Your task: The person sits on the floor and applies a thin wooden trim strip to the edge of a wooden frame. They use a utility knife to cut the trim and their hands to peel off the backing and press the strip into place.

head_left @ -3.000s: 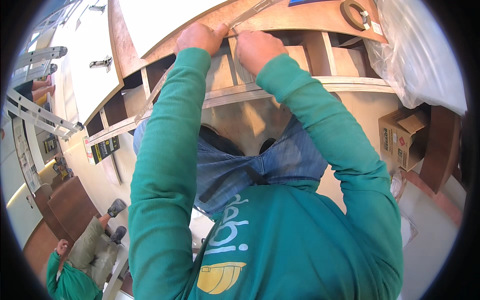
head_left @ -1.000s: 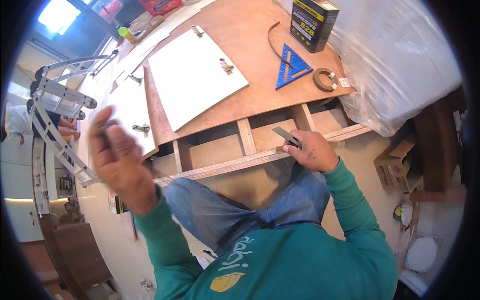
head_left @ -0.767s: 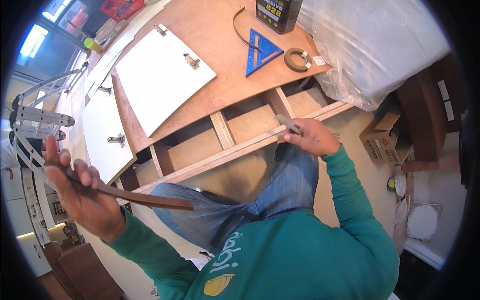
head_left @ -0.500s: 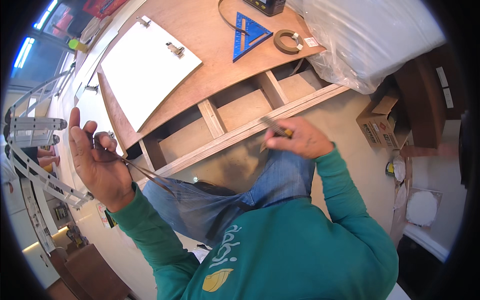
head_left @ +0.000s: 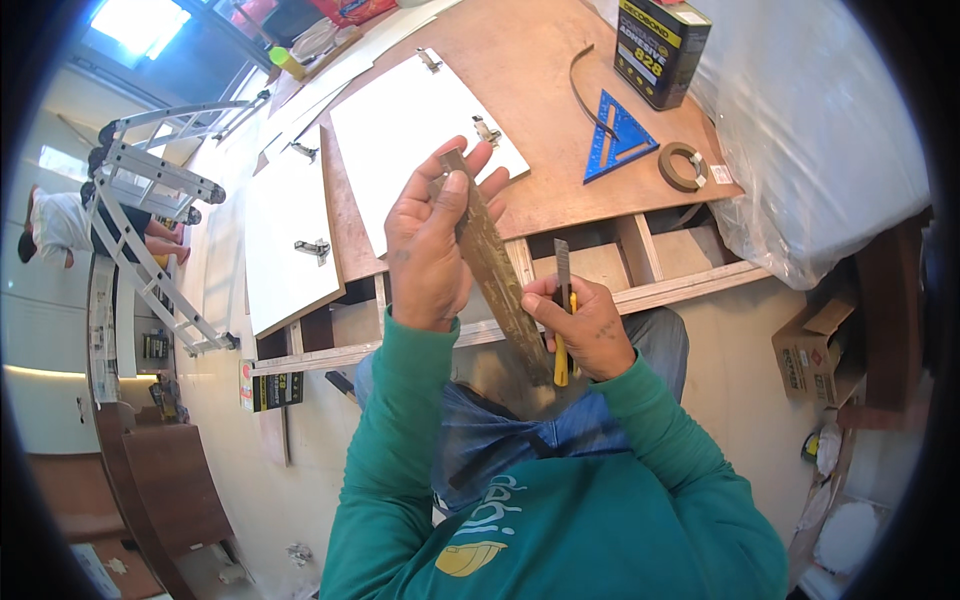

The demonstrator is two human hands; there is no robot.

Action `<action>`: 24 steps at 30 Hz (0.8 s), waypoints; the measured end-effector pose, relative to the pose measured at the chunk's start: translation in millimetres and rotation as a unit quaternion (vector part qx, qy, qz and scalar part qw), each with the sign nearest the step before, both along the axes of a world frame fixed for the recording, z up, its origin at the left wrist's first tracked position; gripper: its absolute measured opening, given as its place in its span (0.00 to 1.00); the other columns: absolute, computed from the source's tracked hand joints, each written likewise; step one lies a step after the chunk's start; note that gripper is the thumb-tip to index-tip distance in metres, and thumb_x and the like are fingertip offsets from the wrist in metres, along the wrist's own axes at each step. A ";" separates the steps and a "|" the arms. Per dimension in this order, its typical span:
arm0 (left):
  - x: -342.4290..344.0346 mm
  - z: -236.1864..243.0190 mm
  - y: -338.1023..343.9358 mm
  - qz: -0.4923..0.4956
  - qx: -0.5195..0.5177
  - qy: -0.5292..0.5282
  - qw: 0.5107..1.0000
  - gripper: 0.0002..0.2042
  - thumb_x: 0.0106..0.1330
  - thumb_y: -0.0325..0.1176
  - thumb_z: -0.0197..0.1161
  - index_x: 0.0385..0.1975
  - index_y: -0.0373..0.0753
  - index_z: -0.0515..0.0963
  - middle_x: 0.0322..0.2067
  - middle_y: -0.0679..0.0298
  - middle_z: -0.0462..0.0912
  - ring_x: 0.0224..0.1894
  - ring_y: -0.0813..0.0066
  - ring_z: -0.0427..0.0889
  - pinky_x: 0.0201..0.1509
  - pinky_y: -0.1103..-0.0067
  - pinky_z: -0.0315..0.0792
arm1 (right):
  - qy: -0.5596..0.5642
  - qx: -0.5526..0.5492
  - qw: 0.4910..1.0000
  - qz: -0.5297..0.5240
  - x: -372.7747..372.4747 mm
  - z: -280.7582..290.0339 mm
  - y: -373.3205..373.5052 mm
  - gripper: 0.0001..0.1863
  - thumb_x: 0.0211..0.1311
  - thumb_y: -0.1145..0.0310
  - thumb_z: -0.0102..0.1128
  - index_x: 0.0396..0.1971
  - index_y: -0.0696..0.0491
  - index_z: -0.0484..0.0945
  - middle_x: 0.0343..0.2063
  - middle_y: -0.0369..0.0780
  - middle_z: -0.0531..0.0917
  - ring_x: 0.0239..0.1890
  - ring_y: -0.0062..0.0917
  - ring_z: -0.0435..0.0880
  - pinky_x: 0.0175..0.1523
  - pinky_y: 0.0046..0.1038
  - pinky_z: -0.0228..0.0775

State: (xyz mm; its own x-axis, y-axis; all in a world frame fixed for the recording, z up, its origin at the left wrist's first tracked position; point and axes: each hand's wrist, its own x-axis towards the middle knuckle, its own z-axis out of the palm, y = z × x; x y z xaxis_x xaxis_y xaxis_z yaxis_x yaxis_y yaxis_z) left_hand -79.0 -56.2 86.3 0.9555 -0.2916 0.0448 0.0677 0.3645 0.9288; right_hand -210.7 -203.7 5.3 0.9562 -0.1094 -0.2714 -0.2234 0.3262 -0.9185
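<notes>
A brown edge-banding strip (head_left: 492, 265) with a streaky, mottled face runs slantwise between my hands. My left hand (head_left: 430, 235) is closed on its upper end, thumb pressed over it, while the other fingers are spread behind. In my right hand (head_left: 590, 325) is a yellow-and-black utility knife (head_left: 563, 330), its segmented blade out and pointing up. The knife hand is close to the strip's lower part; whether they touch I cannot tell. Beyond them lies a white panel (head_left: 400, 130) with metal hinges, and a second white hinged panel (head_left: 285, 240) is on the left.
On the wooden worktop (head_left: 510, 60) are a blue speed square (head_left: 632, 130), a brown tape roll (head_left: 682, 168), a thin brown strip (head_left: 578, 85) and a black-and-yellow tin (head_left: 655, 55). Plastic-wrapped material (head_left: 810, 130) borders the right. A ladder (head_left: 150, 170) and another person (head_left: 65, 220) are at left.
My hands have come together in front of me, the left moving right. The strip now shows its broad face between them. The view has shifted, bringing the left panel and tin further in.
</notes>
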 end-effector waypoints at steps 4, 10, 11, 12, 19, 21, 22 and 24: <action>23.4 -23.7 1.2 0.005 0.057 0.015 0.998 0.21 0.86 0.36 0.59 0.71 0.29 0.74 0.67 0.45 0.82 0.64 0.54 0.88 0.62 0.68 0.88 | 0.011 -0.024 0.999 -0.032 2.0 -1.5 -11.0 0.12 0.73 0.64 0.74 0.45 0.58 0.87 0.28 0.32 0.85 0.21 0.12 0.77 0.26 0.19 0.70; 37.3 -63.6 24.9 0.054 0.228 0.039 0.971 0.19 0.85 0.36 0.59 0.62 0.26 0.78 0.49 0.46 0.91 0.39 0.72 0.92 0.42 0.79 0.89 | 0.046 -0.111 0.993 -0.006 2.7 -3.5 -39.8 0.20 0.74 0.60 0.73 0.53 0.60 0.83 0.27 0.33 0.83 0.21 0.15 0.78 0.26 0.21 0.72; 33.0 -69.0 32.4 0.080 0.238 0.036 0.967 0.17 0.84 0.36 0.60 0.60 0.27 0.79 0.47 0.47 0.92 0.35 0.75 0.90 0.39 0.80 0.88 | 0.041 -0.143 0.989 -0.021 6.5 -18.5 -47.1 0.22 0.74 0.59 0.73 0.55 0.60 0.81 0.28 0.34 0.82 0.21 0.16 0.78 0.26 0.22 0.73; 29.5 -70.9 42.1 0.112 0.254 0.032 0.960 0.16 0.84 0.36 0.61 0.58 0.27 0.80 0.44 0.48 0.92 0.31 0.78 0.89 0.35 0.82 0.87 | 0.034 -0.168 0.985 -0.030 13.2 -32.8 -49.6 0.23 0.75 0.58 0.73 0.57 0.60 0.80 0.28 0.35 0.82 0.21 0.17 0.79 0.26 0.23 0.74; 9.2 -82.5 98.8 0.222 0.092 0.063 0.969 0.12 0.83 0.37 0.65 0.53 0.34 0.81 0.47 0.50 0.92 0.30 0.80 0.88 0.34 0.83 0.87 | -0.012 -0.197 0.978 -0.068 132.8 -66.5 -105.7 0.22 0.77 0.63 0.68 0.58 0.64 0.74 0.29 0.40 0.82 0.25 0.22 0.84 0.28 0.30 0.80; 0.7 -77.3 101.7 0.213 0.071 0.067 0.972 0.13 0.84 0.36 0.62 0.56 0.33 0.78 0.52 0.49 0.91 0.33 0.76 0.90 0.38 0.81 0.90 | -0.086 -0.222 0.967 -0.088 192.4 -92.2 -119.6 0.25 0.75 0.64 0.69 0.61 0.65 0.74 0.30 0.44 0.85 0.27 0.29 0.87 0.34 0.34 0.83; -3.0 -74.0 95.2 0.210 0.066 0.072 0.973 0.13 0.85 0.36 0.62 0.57 0.33 0.78 0.53 0.48 0.90 0.34 0.75 0.91 0.39 0.80 0.90 | -0.095 -0.312 0.941 -0.095 223.1 -111.5 -135.1 0.26 0.73 0.64 0.70 0.61 0.66 0.75 0.33 0.47 0.87 0.31 0.36 0.89 0.40 0.37 0.84; -7.5 -73.5 98.4 0.193 0.080 0.087 0.974 0.13 0.86 0.33 0.58 0.60 0.32 0.75 0.58 0.48 0.88 0.38 0.71 0.92 0.43 0.78 0.92 | -0.104 -0.447 0.881 -0.113 265.8 -130.6 -153.9 0.28 0.70 0.64 0.72 0.62 0.66 0.77 0.37 0.51 0.90 0.38 0.45 0.91 0.49 0.42 0.84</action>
